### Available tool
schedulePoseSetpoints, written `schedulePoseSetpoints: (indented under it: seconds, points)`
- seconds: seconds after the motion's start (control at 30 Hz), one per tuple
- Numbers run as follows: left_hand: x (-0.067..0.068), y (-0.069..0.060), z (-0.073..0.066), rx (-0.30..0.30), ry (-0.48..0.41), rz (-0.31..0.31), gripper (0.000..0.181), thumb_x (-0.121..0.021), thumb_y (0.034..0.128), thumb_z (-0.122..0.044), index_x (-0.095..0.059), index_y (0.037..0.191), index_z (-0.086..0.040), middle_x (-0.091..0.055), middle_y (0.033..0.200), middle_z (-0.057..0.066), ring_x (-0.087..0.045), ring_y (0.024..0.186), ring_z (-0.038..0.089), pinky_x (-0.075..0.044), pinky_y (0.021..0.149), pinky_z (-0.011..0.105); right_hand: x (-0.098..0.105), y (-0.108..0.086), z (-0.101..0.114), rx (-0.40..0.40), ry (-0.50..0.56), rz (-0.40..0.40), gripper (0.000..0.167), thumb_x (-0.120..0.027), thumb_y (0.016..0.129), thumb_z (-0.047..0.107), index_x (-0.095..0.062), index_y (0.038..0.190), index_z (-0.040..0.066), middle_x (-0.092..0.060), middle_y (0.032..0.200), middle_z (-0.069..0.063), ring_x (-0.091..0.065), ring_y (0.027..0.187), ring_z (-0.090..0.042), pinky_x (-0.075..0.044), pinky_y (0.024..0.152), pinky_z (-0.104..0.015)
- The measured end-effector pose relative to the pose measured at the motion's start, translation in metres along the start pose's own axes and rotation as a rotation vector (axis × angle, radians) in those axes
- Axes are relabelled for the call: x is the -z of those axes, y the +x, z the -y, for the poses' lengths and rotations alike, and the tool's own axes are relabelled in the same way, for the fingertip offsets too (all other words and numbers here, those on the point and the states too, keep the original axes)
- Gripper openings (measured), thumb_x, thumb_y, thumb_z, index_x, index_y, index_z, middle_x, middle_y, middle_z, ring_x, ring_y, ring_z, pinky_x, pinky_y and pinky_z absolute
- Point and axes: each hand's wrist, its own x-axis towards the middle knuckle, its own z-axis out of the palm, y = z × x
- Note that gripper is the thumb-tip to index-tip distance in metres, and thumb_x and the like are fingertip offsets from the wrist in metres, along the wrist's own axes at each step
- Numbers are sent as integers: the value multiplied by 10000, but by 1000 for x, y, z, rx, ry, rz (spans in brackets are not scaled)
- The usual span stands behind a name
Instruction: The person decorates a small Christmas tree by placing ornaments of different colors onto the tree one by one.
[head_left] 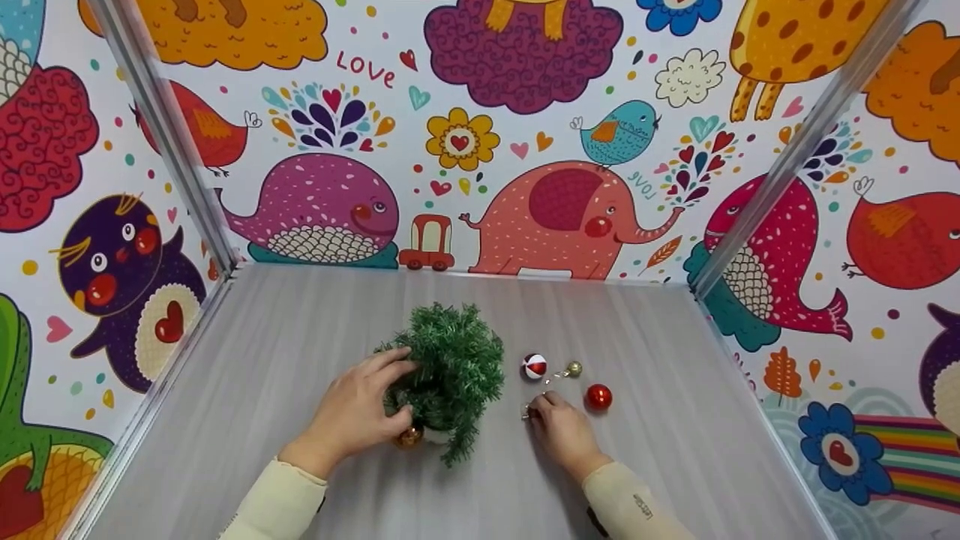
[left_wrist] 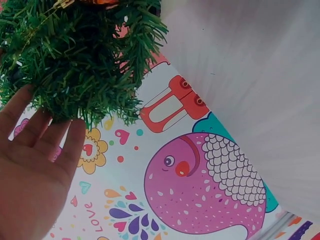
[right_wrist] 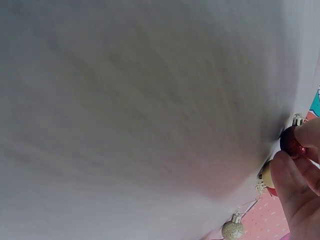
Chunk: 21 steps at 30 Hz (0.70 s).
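A small green artificial Christmas tree [head_left: 457, 360] stands on the table in the head view. My left hand [head_left: 360, 405] rests against its left side, and in the left wrist view the straight fingers [left_wrist: 70, 145] touch the branches. By the left thumb, low on the tree, hangs a shiny gold-orange bauble [head_left: 409, 436]. To the right of the tree, my right hand [head_left: 562, 431] pinches a dark red glitter bauble [right_wrist: 290, 141] between thumb and fingers, close to the tabletop. The fingers mostly hide that bauble in the head view.
Beyond the right hand lie a red-and-white bauble [head_left: 534, 366] and a small gold glitter bauble [head_left: 574, 368]. A shiny red bauble [head_left: 598, 397] sits to its right. Printed walls [head_left: 517, 195] with metal corner posts [head_left: 795, 150] enclose the grey table [head_left: 285, 322].
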Motion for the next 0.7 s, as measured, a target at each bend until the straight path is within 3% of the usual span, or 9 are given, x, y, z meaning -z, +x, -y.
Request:
schedulePoseSetpoints:
  seconds: [0.37, 0.7]
  points:
    - [-2, -1, 0, 4, 18, 7, 531, -736, 759, -272, -673, 1272, -150, -557, 1410, 59, -552, 1240, 320, -468, 971, 522, 5, 1, -1, 14, 46, 31, 187, -780, 807, 26, -662, 931, 101, -600, 915, -10, -660, 799, -196, -563, 698, -360]
    - [-2, -2, -2, 12, 10, 3, 508, -731, 780, -257, -672, 1274, -154, -550, 1414, 60, -539, 1258, 312, -463, 974, 531, 29, 3, 8, 22, 122, -32, 251, -805, 800, 55, -679, 1013, 98, -622, 956, -7, -652, 784, -172, -555, 687, -354]
